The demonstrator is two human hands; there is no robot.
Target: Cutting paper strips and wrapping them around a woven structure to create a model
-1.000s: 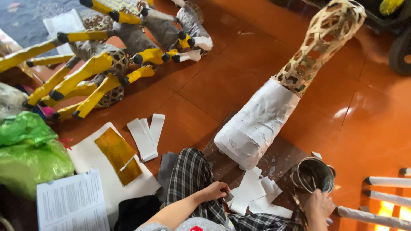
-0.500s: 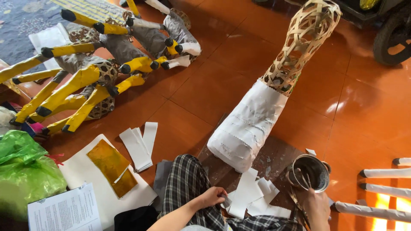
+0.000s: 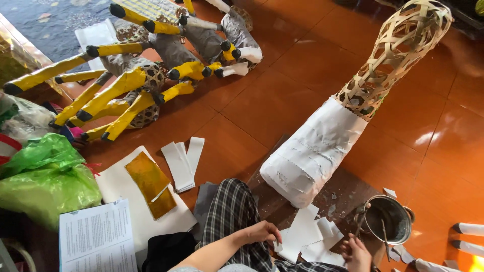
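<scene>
My left hand (image 3: 261,232) rests on my checked trouser leg (image 3: 229,211), its fingers curled onto the edge of a pile of white paper pieces (image 3: 307,236) on the floor. My right hand (image 3: 355,252) is at the bottom edge, closed around a thin brush-like tool (image 3: 360,224) that leans at the rim of a small metal pot (image 3: 388,219). Just beyond the paper lies a long woven bamboo form (image 3: 403,50). Its lower half is covered in white paper (image 3: 315,151).
Yellow and black painted leg-like parts (image 3: 126,83) with grey paper bodies are heaped at the far left. White paper strips (image 3: 182,160), a yellow sheet (image 3: 150,184), printed pages (image 3: 96,236) and green plastic bags (image 3: 45,176) lie at my left. White rods (image 3: 469,229) lie at the right edge.
The view has tilted slightly, so things sit lower in the frame. My left hand stays at the paper pile and my right hand stays by the pot.
</scene>
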